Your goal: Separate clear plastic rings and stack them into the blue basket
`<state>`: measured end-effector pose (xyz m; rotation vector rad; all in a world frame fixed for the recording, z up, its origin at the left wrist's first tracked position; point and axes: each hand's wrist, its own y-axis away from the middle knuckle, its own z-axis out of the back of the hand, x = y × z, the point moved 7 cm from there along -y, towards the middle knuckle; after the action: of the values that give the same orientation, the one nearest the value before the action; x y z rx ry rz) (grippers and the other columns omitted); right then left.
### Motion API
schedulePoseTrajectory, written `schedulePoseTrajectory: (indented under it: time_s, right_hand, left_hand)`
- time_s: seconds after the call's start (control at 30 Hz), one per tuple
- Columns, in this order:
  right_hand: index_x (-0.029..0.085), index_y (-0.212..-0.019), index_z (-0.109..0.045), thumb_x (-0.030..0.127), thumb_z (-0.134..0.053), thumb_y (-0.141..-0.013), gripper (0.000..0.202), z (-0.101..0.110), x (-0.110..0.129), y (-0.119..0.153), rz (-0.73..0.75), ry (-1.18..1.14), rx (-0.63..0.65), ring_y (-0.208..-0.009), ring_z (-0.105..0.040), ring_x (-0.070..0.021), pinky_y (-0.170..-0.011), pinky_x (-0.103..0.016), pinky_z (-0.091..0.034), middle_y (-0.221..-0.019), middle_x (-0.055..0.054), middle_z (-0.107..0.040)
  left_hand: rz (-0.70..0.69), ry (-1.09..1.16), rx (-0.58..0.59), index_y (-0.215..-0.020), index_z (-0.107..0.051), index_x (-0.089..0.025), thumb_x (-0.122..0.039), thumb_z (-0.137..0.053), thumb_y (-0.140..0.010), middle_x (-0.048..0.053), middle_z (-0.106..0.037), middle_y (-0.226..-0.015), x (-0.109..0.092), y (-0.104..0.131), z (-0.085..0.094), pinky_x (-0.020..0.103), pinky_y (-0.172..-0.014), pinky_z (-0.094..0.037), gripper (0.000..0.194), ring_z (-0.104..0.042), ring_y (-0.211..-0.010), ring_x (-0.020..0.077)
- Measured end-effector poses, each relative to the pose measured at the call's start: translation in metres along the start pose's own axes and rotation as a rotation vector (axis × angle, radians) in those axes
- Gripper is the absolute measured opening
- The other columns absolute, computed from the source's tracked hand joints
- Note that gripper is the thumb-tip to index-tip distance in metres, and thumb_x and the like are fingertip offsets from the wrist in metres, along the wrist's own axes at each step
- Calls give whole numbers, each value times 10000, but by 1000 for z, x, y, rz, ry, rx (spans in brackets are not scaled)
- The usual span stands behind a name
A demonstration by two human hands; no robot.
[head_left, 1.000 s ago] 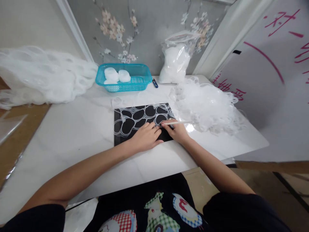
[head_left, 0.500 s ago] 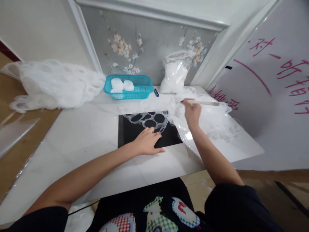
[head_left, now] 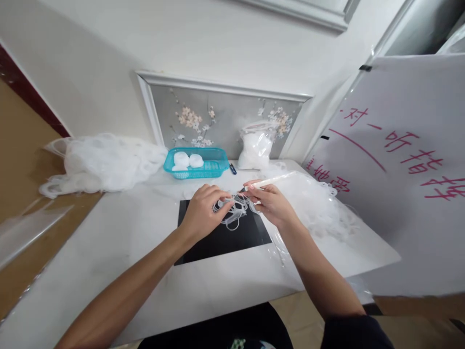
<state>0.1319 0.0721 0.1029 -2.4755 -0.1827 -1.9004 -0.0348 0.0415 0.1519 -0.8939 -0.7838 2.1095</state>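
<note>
A tangle of translucent plastic rings [head_left: 235, 213] is lifted a little above a black mat [head_left: 221, 242]. At its left side my left hand [head_left: 206, 209] is closed, thumb and fingers pinching the edge of the rings. My right hand [head_left: 267, 201] grips a slim white pen-like tool [head_left: 271, 181], whose dark tip points left at the rings; the exact kind of tool is unclear. Both hands are close together over the mat. Beyond the right hand, a heap of similar translucent pieces [head_left: 319, 208] covers the table's right side.
A blue basket [head_left: 214, 172] at the back holds several white rolls [head_left: 181, 159]. Beside it lie a small dark blue item [head_left: 233, 169] and a clear bag of white material [head_left: 255, 148]. A large pile of white netting [head_left: 105, 162] sits left. A whiteboard [head_left: 399, 203] borders the right.
My left hand has risen from the mat and now pinches the rings. My right hand has brought the white tool leftward to them. The rings are bunched up, and the view has tilted upward.
</note>
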Motion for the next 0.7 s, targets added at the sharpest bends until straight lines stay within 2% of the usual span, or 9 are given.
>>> schedulePoseTrajectory:
  time_s: [0.13, 0.3, 0.43, 0.5, 0.57, 0.7]
  right_hand:
    - [183, -843, -705, 458, -829, -617, 377, -23, 20, -1, 23, 6, 85, -512, -371, -57, -387, -181, -114, -727, -44, -686]
    - [195, -820, -710, 482, -821, -625, 364, -45, 37, 0, 104, 62, 130, -528, -406, -84, -385, -202, -98, -627, -17, -598]
    - [205, -804, -721, 482, -791, -684, 311, -52, 39, 4, 194, 133, 123, -465, -324, -70, -397, -223, -124, -505, 50, -416]
    - [209, -786, -725, 471, -778, -708, 278, -54, 39, 6, 241, 164, 126, -445, -262, -60, -407, -236, -144, -494, 63, -387]
    - [215, -779, -729, 464, -771, -720, 259, -55, 38, 5, 273, 178, 139, -449, -268, -64, -419, -244, -168, -491, 64, -387]
    - [216, -801, -719, 490, -745, -739, 283, -53, 34, 0, 290, 231, 150, -446, -258, -64, -425, -244, -170, -479, 73, -378]
  left_hand:
    - [-20, -44, -98, -861, -653, -194, -239, -656, -877, 10, -682, -818, -7, -7, 21, 318, -746, -476, 47, -584, -797, 168]
    - [-42, -92, -163, -876, -635, -201, -245, -651, -888, 1, -684, -834, -10, -8, 34, 312, -739, -483, 49, -598, -785, 153]
    - [-221, -224, -261, -893, -612, -207, -202, -647, -888, 0, -664, -819, -17, -4, 42, 303, -703, -456, 36, -581, -747, 146]
    - [-323, -320, -268, -916, -613, -213, -185, -669, -871, -2, -646, -791, -21, -1, 42, 306, -674, -431, 77, -562, -727, 151]
    - [-386, -372, -256, -922, -610, -219, -176, -672, -869, -7, -631, -765, -21, 0, 40, 307, -654, -408, 92, -545, -712, 154]
    - [-412, -393, -187, -914, -604, -220, -181, -615, -909, -10, -632, -763, -17, -1, 35, 313, -652, -390, 41, -536, -710, 155]
